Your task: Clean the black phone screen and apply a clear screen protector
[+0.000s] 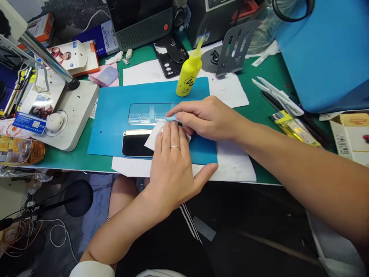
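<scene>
My left hand (171,165) lies palm down with its fingers stretched flat on a white wipe (151,143). Beneath the wipe is a phone (137,144) with a dark screen, its right part hidden by wipe and hand. My right hand (203,115) is beside the left fingertips at the wipe's far edge. Its index finger reaches forward, thumb close alongside, the other fingers curled under; what they hold, if anything, is hidden. Just behind the phone lies a clear glass screen protector (141,114), partly beneath the right fingers. All rest on a blue mat (109,115).
A yellow dropper bottle (188,73) stands at the mat's back edge. Behind it are a dark phone case (170,55) and a grey metal stand (235,50). A white lamp base (83,111) is at left. White tweezers (279,96) and a blue chair-like surface (328,50) are at right.
</scene>
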The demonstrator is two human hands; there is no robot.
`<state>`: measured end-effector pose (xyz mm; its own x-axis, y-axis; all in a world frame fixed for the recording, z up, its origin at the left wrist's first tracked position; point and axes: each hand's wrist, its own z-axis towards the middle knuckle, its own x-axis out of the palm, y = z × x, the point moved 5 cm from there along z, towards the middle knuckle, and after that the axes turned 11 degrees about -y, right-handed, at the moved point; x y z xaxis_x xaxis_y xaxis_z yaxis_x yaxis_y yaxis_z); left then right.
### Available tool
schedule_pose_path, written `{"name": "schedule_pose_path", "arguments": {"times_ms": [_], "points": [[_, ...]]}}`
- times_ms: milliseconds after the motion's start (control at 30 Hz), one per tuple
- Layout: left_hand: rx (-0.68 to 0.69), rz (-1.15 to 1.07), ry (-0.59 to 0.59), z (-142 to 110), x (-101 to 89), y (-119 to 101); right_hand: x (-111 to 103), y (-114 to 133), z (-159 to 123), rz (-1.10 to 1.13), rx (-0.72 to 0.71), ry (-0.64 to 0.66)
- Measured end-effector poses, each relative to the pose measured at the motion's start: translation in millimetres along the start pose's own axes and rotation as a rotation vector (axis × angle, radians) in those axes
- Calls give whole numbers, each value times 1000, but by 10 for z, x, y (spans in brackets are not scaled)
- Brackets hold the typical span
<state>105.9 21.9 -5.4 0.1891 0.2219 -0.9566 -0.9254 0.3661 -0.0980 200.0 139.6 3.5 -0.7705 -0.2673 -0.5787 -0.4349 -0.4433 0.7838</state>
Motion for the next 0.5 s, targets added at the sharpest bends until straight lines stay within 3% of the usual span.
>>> {"name": "schedule_pose_path", "arguments": {"times_ms": [133,267,400,500], "points": [[52,1,-4,-218,-81,56,15,5,-10,13,0,6],[68,29,5,-461,-215,370,12,18,4,18,-30,-6],[-6,41,-30,-350,-251,681,13,11,18,32,-30,-3],[-41,38,-46,-158,-150,573,11,22,22,63,-52,-18]]}}
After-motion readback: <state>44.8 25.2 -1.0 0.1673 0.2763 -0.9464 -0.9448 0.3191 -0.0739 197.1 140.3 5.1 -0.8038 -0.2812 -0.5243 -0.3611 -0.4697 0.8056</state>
